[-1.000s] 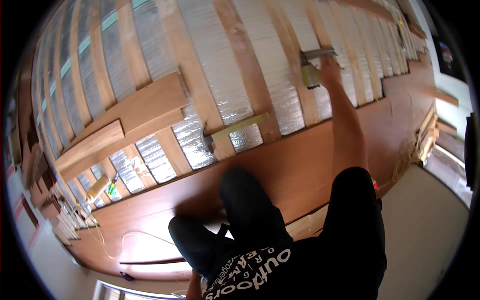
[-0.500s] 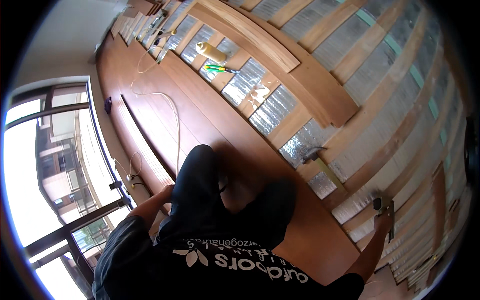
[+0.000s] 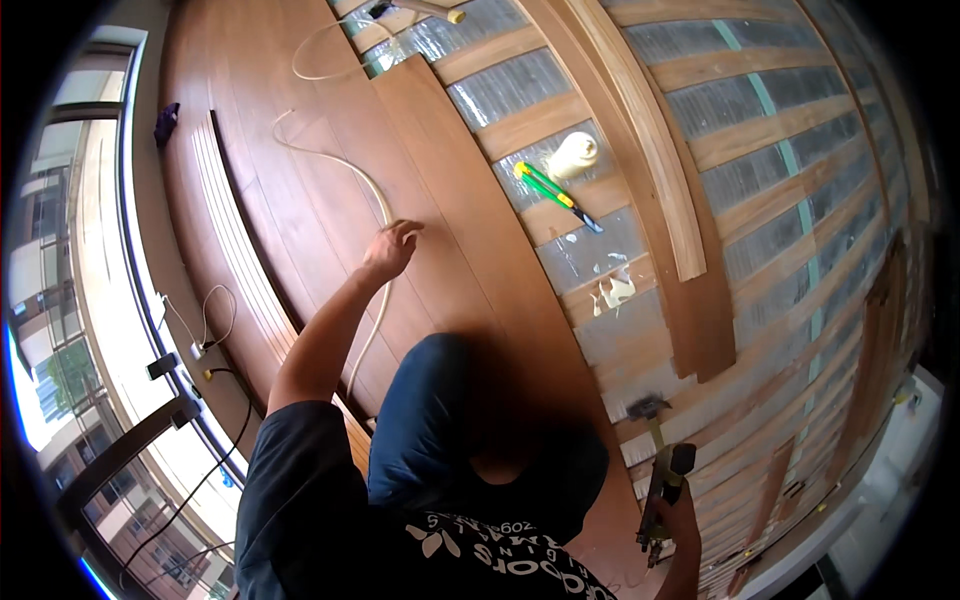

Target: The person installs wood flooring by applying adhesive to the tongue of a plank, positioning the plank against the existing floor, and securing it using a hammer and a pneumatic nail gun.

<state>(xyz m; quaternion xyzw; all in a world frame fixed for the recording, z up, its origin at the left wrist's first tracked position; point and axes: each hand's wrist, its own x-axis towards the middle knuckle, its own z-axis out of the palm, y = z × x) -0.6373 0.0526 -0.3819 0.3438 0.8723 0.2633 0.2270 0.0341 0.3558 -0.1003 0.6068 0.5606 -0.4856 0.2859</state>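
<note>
Left grip [image 3: 392,250] is held low over the brown floorboards [image 3: 470,240], fingers loosely bent; whether anything is pinched cannot be told. A pale hose [image 3: 376,190] is crossed by it, contact not made out. Hose judged light, springy, smooth-skinned: best held with fingers wrapped round a gentle curve, as tight bends may be kinked.

Farther right, battens [image 3: 525,127] are laid over silver foil [image 3: 510,85]. A green-and-yellow utility knife [image 3: 548,188] is seen across them, judged light and stiff, to be taken by its coloured handle, away from the dark end. Just beside it a pale bottle [image 3: 573,156] is noted; perhaps squeezable, apt to roll.

Lower right, the head of a hammer [image 3: 650,408] is seen, its handle partly hidden by what appears to be a nail gun [image 3: 658,490]. Nail gun is carried near the floorboards' edge, its body clasped by the right grip [image 3: 682,515]; finger placement is partly hidden. Judged rigid, fairly heavy, likely top-heavy toward the bulky dark end: best held at the handle, wrist kept firm, nose and trigger kept clear.
</note>
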